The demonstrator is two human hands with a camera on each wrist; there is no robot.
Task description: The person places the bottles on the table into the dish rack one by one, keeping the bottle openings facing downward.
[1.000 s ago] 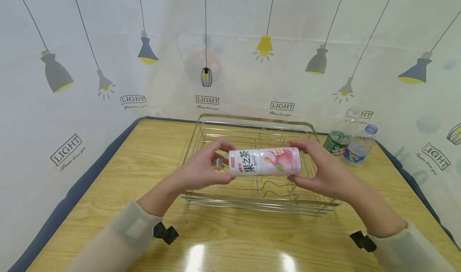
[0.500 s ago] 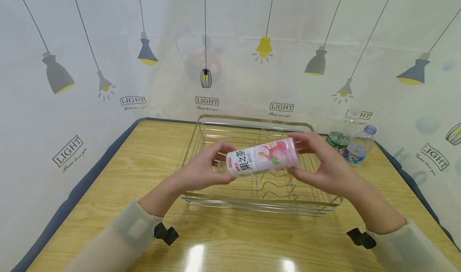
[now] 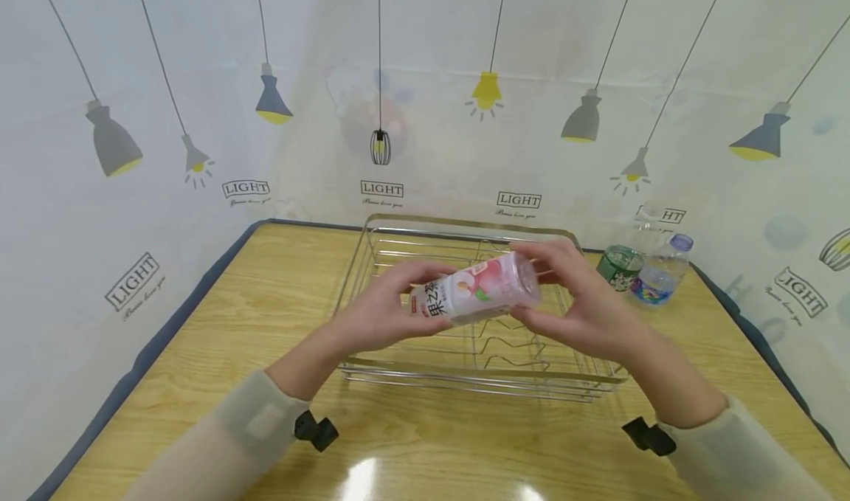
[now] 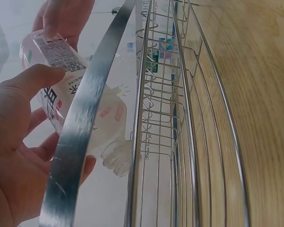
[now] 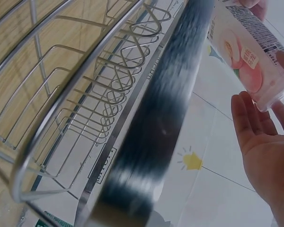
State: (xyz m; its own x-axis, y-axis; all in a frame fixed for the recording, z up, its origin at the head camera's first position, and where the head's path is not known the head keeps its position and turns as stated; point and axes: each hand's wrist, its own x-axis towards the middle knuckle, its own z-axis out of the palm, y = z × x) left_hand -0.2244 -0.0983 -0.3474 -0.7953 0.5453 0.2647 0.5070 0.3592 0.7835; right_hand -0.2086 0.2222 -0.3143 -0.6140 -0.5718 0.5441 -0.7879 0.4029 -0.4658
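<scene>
Over the wire rack, a plastic drink bottle (image 3: 474, 287) with a peach-printed pink and white label lies tilted between both hands. My left hand (image 3: 392, 302) grips it at the neck end, thumb across the label in the left wrist view. At the base end, my right hand (image 3: 578, 294) holds it between thumb and fingers. The base is turned partly towards the head camera. The clear neck (image 4: 117, 157) shows in the left wrist view, but the left hand hides it from the head camera. Beneath stands the metal rack (image 3: 478, 372), with several wavy wire dividers inside.
Two clear plastic bottles stand at the table's back right: one with a green label (image 3: 620, 266), one with a blue label and purple cap (image 3: 660, 272). The wooden table (image 3: 412, 434) meets a printed cloth backdrop (image 3: 432, 139) along its back edge.
The bottle has tilted, its base end coming up and turning towards the head camera. My right hand has moved left with it, while my left hand has shifted slightly right.
</scene>
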